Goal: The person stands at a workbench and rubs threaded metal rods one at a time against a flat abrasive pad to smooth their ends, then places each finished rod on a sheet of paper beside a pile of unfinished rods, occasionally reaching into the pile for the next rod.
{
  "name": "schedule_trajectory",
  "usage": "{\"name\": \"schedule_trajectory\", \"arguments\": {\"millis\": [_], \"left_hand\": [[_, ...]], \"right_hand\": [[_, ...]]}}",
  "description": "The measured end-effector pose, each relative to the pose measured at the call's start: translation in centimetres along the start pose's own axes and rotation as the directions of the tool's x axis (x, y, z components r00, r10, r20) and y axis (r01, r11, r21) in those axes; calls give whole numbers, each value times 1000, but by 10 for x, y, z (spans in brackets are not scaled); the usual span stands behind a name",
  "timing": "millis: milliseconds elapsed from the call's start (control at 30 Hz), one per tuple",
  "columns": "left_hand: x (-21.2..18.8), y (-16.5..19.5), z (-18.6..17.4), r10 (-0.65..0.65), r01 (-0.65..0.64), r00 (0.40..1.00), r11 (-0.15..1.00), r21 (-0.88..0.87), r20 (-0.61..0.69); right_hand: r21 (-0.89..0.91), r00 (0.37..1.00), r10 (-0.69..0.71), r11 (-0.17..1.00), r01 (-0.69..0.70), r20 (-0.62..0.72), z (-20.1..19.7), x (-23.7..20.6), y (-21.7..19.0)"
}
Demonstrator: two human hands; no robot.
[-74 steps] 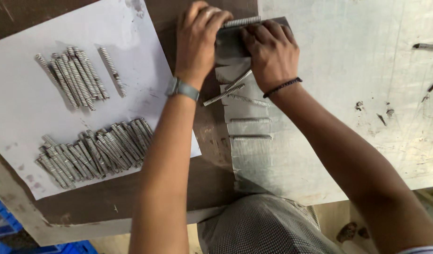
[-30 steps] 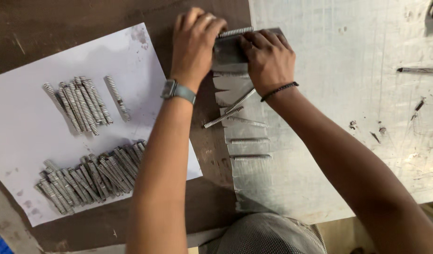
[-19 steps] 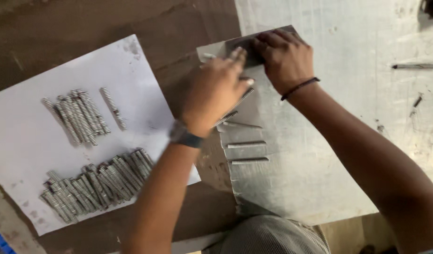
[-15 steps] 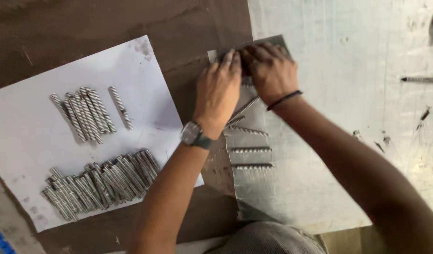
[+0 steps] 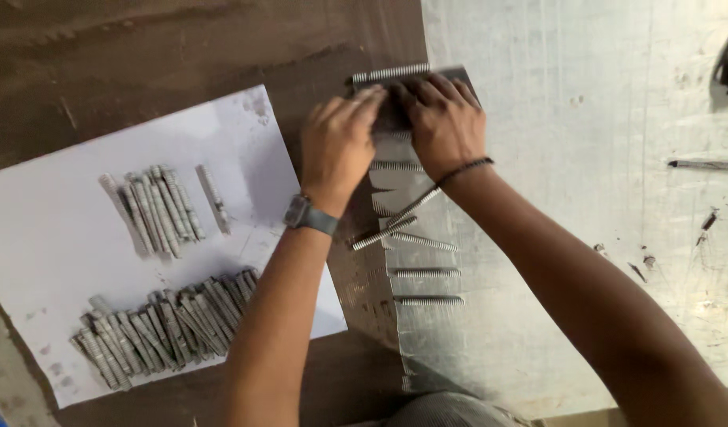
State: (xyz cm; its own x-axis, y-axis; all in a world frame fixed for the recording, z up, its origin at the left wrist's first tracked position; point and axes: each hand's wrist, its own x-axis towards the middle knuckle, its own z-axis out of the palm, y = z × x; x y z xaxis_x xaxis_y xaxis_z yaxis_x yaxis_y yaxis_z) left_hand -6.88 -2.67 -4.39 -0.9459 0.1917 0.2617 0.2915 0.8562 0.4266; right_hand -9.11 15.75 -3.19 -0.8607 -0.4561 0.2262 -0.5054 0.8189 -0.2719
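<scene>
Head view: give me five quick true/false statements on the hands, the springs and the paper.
1. Both hands, left hand and right hand, press on the dark block. True.
2. The paper holds two groups of springs. True.
3. The watch is on the right wrist. False: it is on the left; the right wears a thin dark band.
4. The paper is bare. False: springs lie on it.
5. A spring lies along the block's far edge. True.
</scene>
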Motion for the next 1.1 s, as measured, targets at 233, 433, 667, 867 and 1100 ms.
{"name": "schedule_trajectory", "arguments": {"millis": [233, 433, 667, 867, 1100], "left_hand": [[49, -39, 24, 190, -187, 981, 978, 90, -28], [29, -12, 10, 266, -266, 964, 963, -39, 1], [12, 62, 7, 21, -29, 981, 999, 39, 192], [2, 31, 4, -31, 4, 992, 977, 212, 124], [17, 12, 4, -3, -10, 998, 980, 199, 67]], "right_hand": [[-8, 1000, -5, 1000, 5, -29, -35, 4, 2], [-97, 999, 1, 995, -4, -35, -67, -34, 56], [-70, 1000, -30, 997, 30, 9, -5, -13, 50], [-59, 999, -30, 998, 31, 18, 16, -4, 14], [-62, 1000, 5, 998, -4, 18, 21, 17, 6]]}}
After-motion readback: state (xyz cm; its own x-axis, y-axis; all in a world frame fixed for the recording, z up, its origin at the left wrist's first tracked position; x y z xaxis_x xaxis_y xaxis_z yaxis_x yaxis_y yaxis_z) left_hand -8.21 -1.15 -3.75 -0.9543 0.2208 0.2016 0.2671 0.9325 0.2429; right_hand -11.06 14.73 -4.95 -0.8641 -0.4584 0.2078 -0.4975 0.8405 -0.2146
